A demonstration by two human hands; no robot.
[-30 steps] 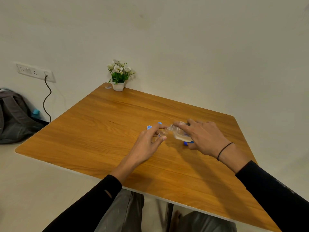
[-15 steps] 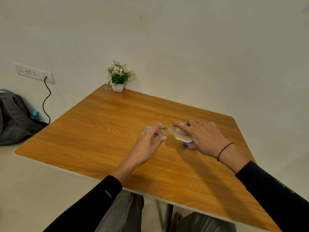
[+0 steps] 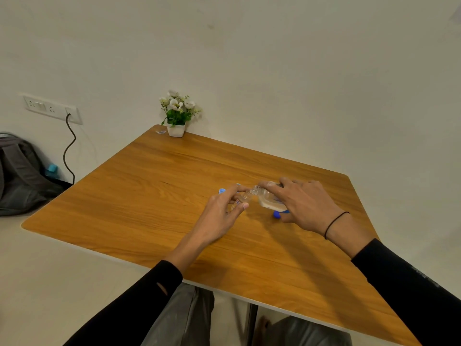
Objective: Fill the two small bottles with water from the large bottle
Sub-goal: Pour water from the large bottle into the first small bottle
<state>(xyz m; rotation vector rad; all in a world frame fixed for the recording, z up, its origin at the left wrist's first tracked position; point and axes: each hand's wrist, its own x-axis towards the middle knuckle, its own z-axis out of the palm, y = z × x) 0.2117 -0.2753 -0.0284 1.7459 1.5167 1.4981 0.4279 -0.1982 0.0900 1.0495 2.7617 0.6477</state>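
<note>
My right hand grips the large clear bottle, tipped almost flat with its open neck pointing left. That neck meets the mouth of a small clear bottle, which my left hand holds upright on the table between thumb and fingers. Water lies along the lower side of the large bottle. A blue cap sits just behind my left hand, and another blue cap lies under the large bottle. A second small bottle is not clearly visible; a bit of blue shows behind my left fingers.
The wooden table stands in a room corner. A small white pot of flowers sits at its far left corner. On the floor to the left lie a grey backpack and a black cable from a wall socket.
Both hands and both bottles stay as they were, with the large bottle tipped against the small one. Only the view shifts slightly.
</note>
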